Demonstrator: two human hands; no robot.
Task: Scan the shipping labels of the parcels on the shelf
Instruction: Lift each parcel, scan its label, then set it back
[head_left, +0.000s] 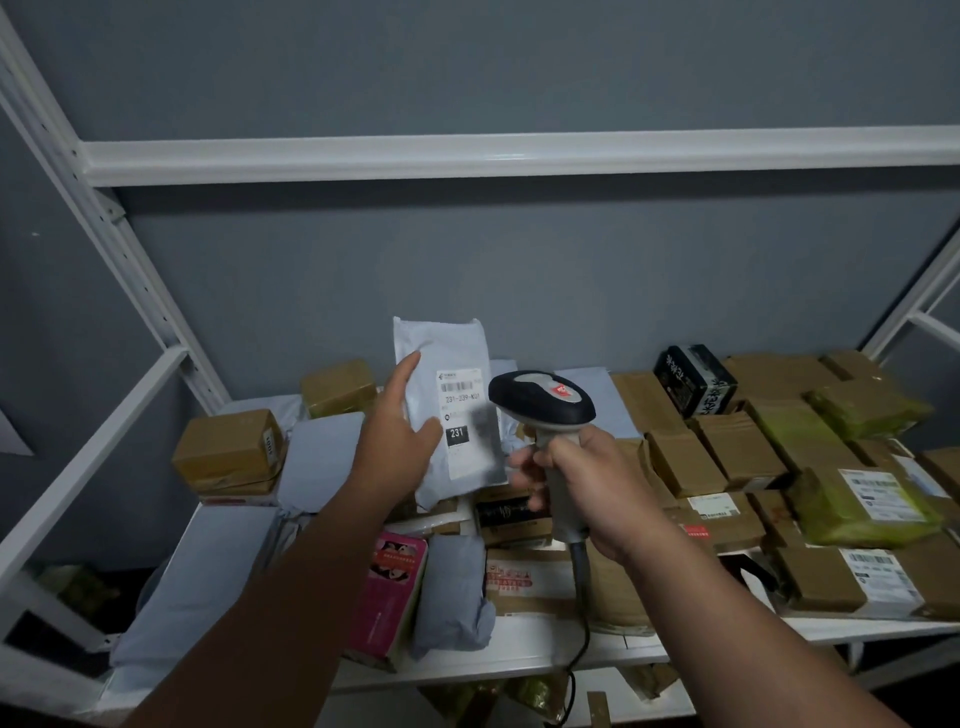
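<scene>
Up above the shelf, the left hand holds a grey mailer parcel upright, fingers spread behind it and thumb pressed on its front beside the shipping label, which faces the camera and reads 231. Just right of it, the right hand grips the handle of a barcode scanner, its dark head nearly touching the parcel's right edge. Below the hands, brown boxes, green-wrapped packets and a pink box crowd the shelf.
</scene>
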